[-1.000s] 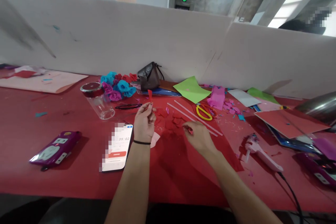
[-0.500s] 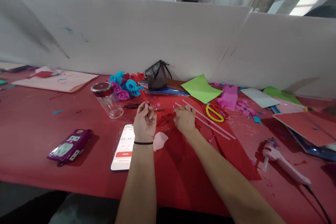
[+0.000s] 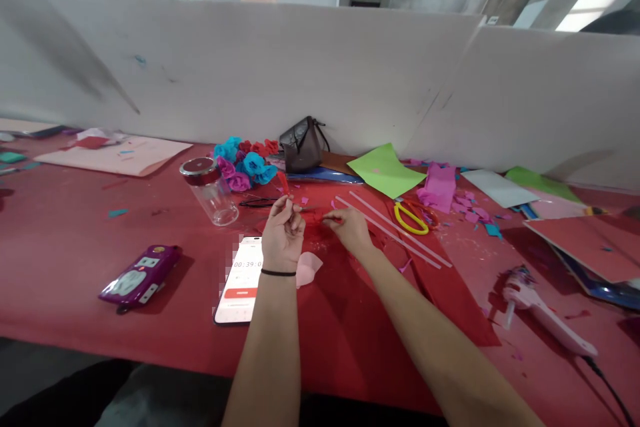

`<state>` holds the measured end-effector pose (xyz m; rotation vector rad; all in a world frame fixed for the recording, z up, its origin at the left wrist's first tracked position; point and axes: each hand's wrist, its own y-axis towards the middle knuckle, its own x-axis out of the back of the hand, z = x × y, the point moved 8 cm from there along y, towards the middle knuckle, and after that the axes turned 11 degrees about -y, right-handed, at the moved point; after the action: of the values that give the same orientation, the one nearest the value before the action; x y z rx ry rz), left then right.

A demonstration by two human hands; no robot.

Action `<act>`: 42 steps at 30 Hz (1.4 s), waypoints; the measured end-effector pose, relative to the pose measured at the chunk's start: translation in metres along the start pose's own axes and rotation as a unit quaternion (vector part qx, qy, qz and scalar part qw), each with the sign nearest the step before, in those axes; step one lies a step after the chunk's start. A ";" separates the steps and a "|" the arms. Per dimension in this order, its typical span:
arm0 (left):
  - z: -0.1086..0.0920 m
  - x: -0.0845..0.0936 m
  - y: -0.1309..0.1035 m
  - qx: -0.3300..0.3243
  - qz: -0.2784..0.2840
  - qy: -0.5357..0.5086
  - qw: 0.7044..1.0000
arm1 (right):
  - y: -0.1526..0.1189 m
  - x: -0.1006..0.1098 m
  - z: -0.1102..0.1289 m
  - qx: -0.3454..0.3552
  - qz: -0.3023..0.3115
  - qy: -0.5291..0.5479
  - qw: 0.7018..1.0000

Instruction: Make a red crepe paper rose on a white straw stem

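Note:
My left hand (image 3: 284, 233) pinches a small red paper piece (image 3: 283, 183) that sticks up above its fingertips. To its right, my right hand (image 3: 350, 230) has its fingers pressed together over red paper on the table; what lies between them is too small to make out. A phone (image 3: 243, 280) showing a timer lies partly under my left wrist. Beside that wrist rests a pale pink paper petal (image 3: 309, 268). Blue, purple and red paper flowers (image 3: 245, 163) are bunched behind my left hand, next to a clear jar (image 3: 217, 203) with a red lid.
Yellow-handled scissors (image 3: 411, 219) and two pale sticks (image 3: 400, 233) lie right of my hands. A pink glue gun (image 3: 545, 320) is at the right, a purple device (image 3: 140, 278) at the left. A dark pouch (image 3: 303, 147) and green paper (image 3: 386, 171) are near the white partition (image 3: 300, 67).
My right hand has turned slightly and its fingertips now point left, closer to my left hand. The whole view has shifted a little.

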<state>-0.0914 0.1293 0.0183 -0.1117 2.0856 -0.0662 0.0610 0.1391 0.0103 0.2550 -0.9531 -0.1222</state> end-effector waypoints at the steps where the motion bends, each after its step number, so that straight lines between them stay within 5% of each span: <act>1: 0.003 0.000 0.000 0.010 -0.001 0.003 1.000 | 0.000 0.003 -0.009 -0.025 -0.008 0.049 0.998; 10: 0.026 0.000 -0.001 0.079 -0.011 0.009 0.997 | -0.002 0.013 -0.020 -0.092 0.000 0.245 0.965; 16: 0.061 -0.016 -0.016 0.157 0.040 0.015 0.987 | -0.036 0.027 -0.030 -0.209 -0.024 0.466 0.859; 20: 0.083 -0.023 -0.027 0.203 0.070 0.018 0.976 | -0.057 0.052 -0.041 -0.192 -0.103 0.527 0.822; 27: 0.096 -0.023 -0.030 0.212 0.103 0.029 0.971 | -0.064 0.057 -0.056 -0.179 -0.132 0.488 0.844; 36: 0.090 -0.032 -0.035 0.175 0.145 0.009 0.974 | -0.069 0.095 -0.023 0.013 -0.183 0.409 0.894; 42: 0.097 -0.031 -0.040 0.201 0.135 0.002 0.970 | -0.074 0.101 0.005 0.108 -0.153 0.327 0.926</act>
<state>0.0107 0.0928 0.0009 0.4170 2.0308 -0.3196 0.1157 0.0454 0.0734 0.6076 -0.2531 -0.2027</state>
